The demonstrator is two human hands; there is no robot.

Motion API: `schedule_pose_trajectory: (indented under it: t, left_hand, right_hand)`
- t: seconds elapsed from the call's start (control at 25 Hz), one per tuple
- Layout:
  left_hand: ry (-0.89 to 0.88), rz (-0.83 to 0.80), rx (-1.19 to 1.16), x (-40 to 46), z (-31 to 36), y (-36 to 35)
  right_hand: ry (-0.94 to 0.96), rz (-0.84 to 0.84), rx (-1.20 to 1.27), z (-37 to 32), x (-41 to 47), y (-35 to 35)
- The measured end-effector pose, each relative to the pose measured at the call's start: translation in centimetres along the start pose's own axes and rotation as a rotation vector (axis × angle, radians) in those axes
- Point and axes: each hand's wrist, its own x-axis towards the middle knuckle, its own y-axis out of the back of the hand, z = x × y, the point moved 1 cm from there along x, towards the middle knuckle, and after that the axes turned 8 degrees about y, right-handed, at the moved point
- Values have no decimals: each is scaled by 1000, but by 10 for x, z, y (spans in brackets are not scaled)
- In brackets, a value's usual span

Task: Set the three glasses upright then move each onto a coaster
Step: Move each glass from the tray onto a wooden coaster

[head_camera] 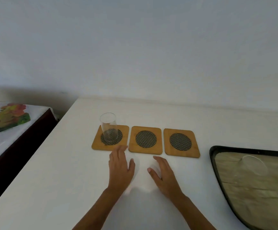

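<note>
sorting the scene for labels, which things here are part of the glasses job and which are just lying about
Job: upright glass, left coaster, middle coaster, right coaster, tray, tray glass.
Lying about: printed cloth, dark side table.

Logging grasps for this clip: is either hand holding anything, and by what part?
Nothing is held. The left hand and right hand are open and empty.
</note>
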Motion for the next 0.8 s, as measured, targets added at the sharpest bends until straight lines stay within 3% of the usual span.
schedule_pose_trajectory:
  t: [0.16, 0.32, 0.44, 0.52, 0.64, 0.8]
  left_hand:
    - [-78, -317, 224, -42, 14, -30]
    - [-172, -356, 403, -56, 12, -35]
    - [-160, -356, 408, -58, 12, -34]
    - [-149, -362, 432, -61, 15, -36]
    - [-126, -373, 458, -63, 18, -35]
    - [-101, -358, 438, -67, 23, -33]
  right_hand:
    - [49, 146, 60, -11, -14, 44]
    - [194, 522, -46, -19, -35, 122]
    - [159, 727, -195, -7, -47, 186]
    - [26, 719, -267, 16, -58, 219]
    - [-186, 555, -243, 51, -72, 242]
    - [-239, 393, -99, 80, -84, 239]
